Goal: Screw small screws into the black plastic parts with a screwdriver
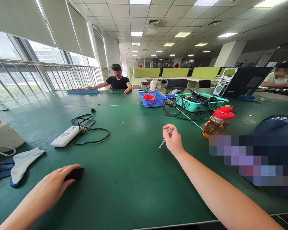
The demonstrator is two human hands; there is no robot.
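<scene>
On the green tabletop [124, 179], at the lower left, my left hand [59, 182] is closed around a small black object [75, 174], thumb on the near side and fingers over the top. My right hand [173, 140], right of centre, grips a thin screwdriver-like tool [162, 143] by its handle. The tool's pointed metal tip slants down and left, close to the table surface. Beyond my left hand lies a white power bank [66, 136] with a black cable [96, 129] beside it.
A red-lidded bottle [217, 123], a green basket [196, 103] of cables and a blue basket [152, 101] stand beyond my right hand. Dark fabric [273, 127] lies right, a glove [24, 164] left. One person [117, 81] sits across the table, another [276, 78] at far right.
</scene>
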